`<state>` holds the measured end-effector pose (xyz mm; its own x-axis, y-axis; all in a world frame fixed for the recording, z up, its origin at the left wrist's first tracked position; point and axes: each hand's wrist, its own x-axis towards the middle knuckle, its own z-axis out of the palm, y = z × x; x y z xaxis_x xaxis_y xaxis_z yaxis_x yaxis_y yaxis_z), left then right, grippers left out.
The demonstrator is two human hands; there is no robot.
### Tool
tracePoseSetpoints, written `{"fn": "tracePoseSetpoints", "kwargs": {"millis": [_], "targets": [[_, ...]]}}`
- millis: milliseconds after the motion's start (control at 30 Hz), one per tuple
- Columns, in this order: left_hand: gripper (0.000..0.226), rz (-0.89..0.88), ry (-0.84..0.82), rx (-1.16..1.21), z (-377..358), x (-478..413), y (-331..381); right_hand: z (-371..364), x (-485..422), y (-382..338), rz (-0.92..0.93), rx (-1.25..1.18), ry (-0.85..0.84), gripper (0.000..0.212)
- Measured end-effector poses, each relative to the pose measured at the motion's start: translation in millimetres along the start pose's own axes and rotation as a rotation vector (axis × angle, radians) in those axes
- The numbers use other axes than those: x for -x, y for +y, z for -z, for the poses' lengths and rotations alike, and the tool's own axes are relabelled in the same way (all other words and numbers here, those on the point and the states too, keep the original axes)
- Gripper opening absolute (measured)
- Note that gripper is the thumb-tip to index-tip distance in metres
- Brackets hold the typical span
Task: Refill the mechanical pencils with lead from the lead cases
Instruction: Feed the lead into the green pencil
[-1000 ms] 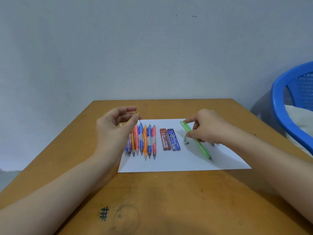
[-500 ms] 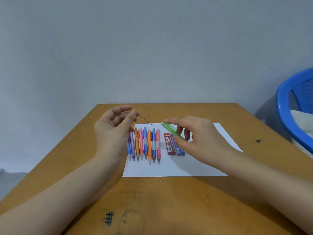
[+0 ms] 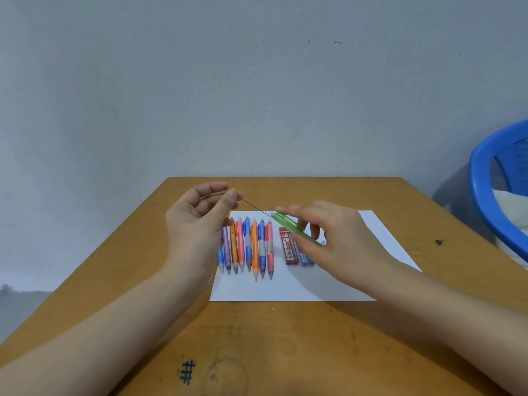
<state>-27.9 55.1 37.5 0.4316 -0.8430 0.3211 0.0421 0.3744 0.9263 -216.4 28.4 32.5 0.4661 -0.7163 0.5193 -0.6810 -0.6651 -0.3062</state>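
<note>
So the left hand [image 3: 200, 221] is up over the desk [image 3: 257, 338], thumb and index finger pinching one thin dark lead [image 3: 255, 207]. The lead runs out from that pinch toward 4 o'clock, and its far tip sits right at the back end of the green mechanical pencil [image 3: 288, 224]. I honestly can't tell if it's in the barrel or just touching the opening.

The right hand [image 3: 337, 238] has the green pencil pinched between the thumb and the fingers. It's held tilted, back end aimed at 10 o'clock toward the left hand, with the writing end mostly hidden behind the fingers.

Below both hands there's a white sheet of paper [image 3: 285, 287]. A row of coloured pencils [image 3: 248, 247] lies on it side by side, tips pointing to 6 o'clock, with the left end of the row tucked behind the left hand. Just at 3 o'clock of the row are the red lead case [image 3: 288, 247] and the blue lead case [image 3: 305, 258], side by side, the blue one half covered by the right hand.

There's also a blue plastic thing [image 3: 485, 195] off the desk at 3 o'clock, and a hash mark [image 3: 187, 372] inked on the wood at 6 o'clock.
</note>
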Motion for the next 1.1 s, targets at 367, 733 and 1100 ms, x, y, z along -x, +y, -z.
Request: {"fn": "tracePoseSetpoints", "kwargs": {"millis": [367,733,1100], "targets": [[0.009,-0.004,0.005,0.023,-0.4,0.7,0.4,1.2,0.0,0.6,-0.018,-0.005,-0.03,0.043],[0.01,-0.01,-0.037,-0.038,-1.8,1.1,-2.9,-1.4,1.2,-1.3,-0.016,-0.005,-0.027,0.043],[0.01,-0.011,-0.048,-0.038,-0.8,1.7,-2.9,-0.7,1.3,-2.8,-0.014,0.003,-0.028,0.043]]}}
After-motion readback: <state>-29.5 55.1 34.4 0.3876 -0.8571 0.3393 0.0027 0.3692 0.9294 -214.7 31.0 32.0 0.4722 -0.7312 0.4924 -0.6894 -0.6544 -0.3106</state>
